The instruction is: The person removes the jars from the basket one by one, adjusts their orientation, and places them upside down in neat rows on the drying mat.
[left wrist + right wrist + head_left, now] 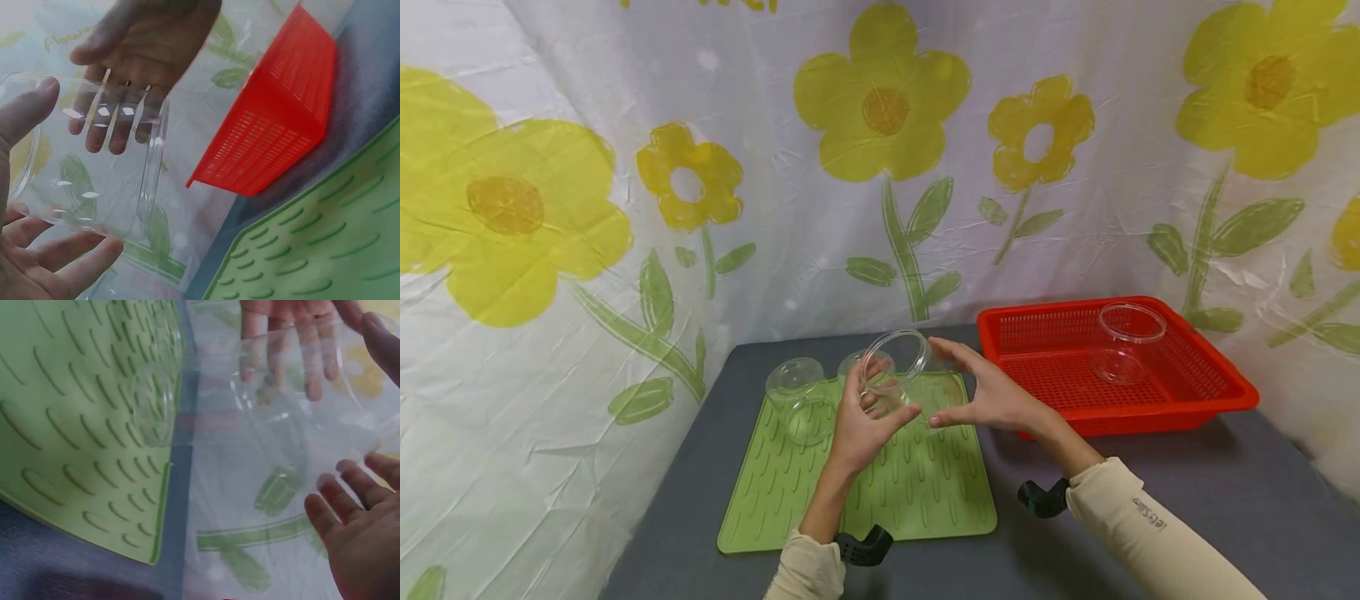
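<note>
My left hand [867,429] holds a clear round container [893,387], tilted above the green mat [917,492]. In the left wrist view, the thumb lies along the container [94,181] and the other fingers support it from the opposite side. My right hand [996,398] is beside the container's right end, its thumb and fingers spread wide apart. Whether its fingertips touch the container I cannot tell. More clear containers [795,379] stand or lie at the mat's back left, one partly hidden behind my left hand.
To the right stands a red perforated basket [1075,421] with one clear container [1126,337] inside. The mat lies on a dark grey table [662,533]. A white curtain [760,275] printed with yellow flowers hangs behind and at the sides.
</note>
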`<state>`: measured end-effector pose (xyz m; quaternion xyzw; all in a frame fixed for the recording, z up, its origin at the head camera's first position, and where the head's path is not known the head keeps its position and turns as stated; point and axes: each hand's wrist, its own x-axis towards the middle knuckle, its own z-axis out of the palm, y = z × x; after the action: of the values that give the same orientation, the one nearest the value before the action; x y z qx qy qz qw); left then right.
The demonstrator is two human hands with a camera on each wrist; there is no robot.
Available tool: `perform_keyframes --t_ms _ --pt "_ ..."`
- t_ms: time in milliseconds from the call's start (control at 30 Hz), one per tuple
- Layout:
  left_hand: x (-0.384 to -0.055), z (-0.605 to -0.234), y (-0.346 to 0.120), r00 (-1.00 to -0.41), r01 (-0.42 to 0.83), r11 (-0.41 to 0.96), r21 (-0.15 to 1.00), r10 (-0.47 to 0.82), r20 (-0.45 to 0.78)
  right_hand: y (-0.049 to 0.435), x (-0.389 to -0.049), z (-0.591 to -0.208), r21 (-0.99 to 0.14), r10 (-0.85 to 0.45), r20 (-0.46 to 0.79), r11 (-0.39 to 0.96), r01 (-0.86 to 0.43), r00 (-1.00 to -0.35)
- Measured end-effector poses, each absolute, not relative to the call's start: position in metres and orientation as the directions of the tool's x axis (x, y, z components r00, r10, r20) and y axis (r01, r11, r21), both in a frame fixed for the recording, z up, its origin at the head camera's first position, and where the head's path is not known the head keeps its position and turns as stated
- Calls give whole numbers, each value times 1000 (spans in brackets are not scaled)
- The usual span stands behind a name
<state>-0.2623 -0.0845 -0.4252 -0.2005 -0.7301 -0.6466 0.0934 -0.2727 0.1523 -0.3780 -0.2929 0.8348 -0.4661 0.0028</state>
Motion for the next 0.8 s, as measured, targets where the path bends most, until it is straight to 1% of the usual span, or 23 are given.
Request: perform_keyframes --t_ms 467,800 --pt "-260 -431 -83 -871 378 -220 900 245 425 149 -273 -392 -799 -435 371 301 -521 -820" --pt "-258 -433 -83 -874 354 -235 905 261 410 150 -271 -394 -797 -425 389 290 -530 -817"
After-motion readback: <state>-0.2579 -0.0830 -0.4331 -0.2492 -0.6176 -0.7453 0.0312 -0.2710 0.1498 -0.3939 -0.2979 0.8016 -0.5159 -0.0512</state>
